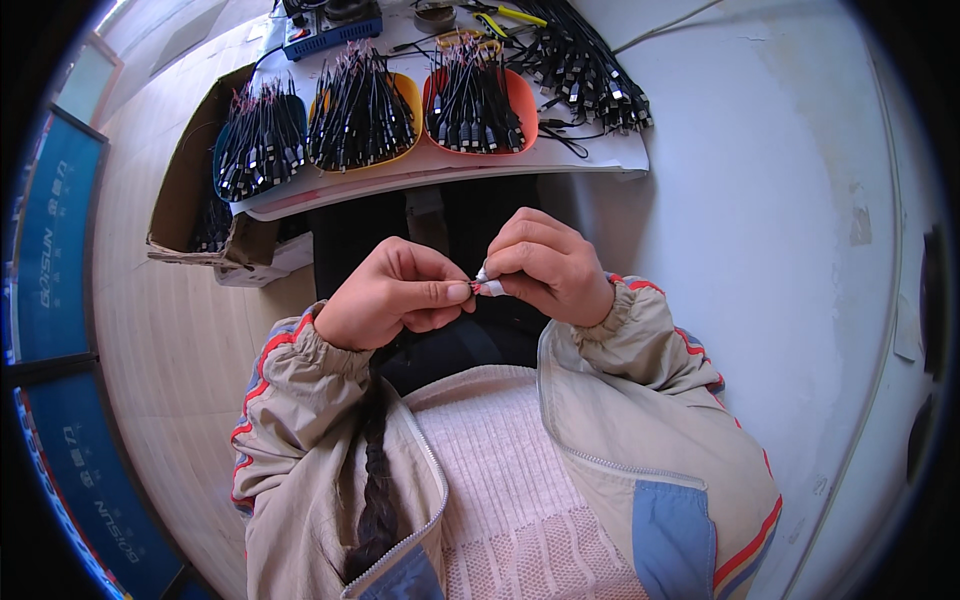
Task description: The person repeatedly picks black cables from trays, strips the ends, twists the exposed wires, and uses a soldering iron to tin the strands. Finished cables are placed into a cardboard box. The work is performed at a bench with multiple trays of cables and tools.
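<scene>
My left hand [400, 292] is closed, thumb against forefinger, pinching thin reddish wires [477, 288] in front of my lap. Close against it on the right, my right hand [550, 262] is also closed, its fingertips at the same wires. White bits [491, 288] show at the right thumb and forefinger; I cannot tell whether they are tape on the fingers or a held piece. Beyond my hands, black cables with USB plugs stand bunched in a teal bin, a yellow bin [410, 100] and an orange-red bin [526, 110].
The bins stand along the near edge of a white table [600, 152]. Loose black cables [590, 75] lie at its right, near yellow-handled pliers [520, 16]. A blue box-shaped device [332, 35] sits behind the bins. An open cardboard box [185, 190] is at left, a white wall [770, 200] at right.
</scene>
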The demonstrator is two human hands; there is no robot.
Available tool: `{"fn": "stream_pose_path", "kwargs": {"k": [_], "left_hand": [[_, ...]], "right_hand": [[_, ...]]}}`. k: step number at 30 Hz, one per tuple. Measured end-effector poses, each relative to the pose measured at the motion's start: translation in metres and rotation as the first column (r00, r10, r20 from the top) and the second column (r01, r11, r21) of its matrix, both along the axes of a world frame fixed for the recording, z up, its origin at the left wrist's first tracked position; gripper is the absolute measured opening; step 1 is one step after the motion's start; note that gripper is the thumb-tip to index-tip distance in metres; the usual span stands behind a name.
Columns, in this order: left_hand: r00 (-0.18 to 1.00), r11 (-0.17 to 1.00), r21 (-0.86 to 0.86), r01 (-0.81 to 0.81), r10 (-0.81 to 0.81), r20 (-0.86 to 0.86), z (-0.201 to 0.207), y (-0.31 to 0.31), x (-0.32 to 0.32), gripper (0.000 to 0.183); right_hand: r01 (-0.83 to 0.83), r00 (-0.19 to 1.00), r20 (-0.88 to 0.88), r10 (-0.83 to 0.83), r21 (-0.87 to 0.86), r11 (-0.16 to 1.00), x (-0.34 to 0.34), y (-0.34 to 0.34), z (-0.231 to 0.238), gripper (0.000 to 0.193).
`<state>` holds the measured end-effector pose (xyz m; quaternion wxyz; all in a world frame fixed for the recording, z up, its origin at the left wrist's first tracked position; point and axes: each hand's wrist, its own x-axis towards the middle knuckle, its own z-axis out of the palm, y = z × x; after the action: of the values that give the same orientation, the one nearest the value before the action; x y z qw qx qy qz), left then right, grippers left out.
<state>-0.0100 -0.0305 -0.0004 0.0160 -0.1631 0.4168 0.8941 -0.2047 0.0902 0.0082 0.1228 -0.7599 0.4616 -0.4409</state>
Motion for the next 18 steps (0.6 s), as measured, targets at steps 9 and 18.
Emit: {"fn": "stream_pose_path", "kwargs": {"k": [9,18], "left_hand": [[0.918,0.179,-0.902,-0.393,0.134,-0.373,0.011,0.03,0.005,0.01],[0.888,-0.332,-0.831,-0.446,-0.043,-0.459,-0.002,0.036,0.003,0.021]], "right_hand": [[0.063,0.966,0.226,-0.124,0.261,0.963,0.013,0.015,-0.003,0.017],[-0.428,0.502,0.77,-0.392,0.616,0.662,0.019,0.026,-0.013,0.018]]}}
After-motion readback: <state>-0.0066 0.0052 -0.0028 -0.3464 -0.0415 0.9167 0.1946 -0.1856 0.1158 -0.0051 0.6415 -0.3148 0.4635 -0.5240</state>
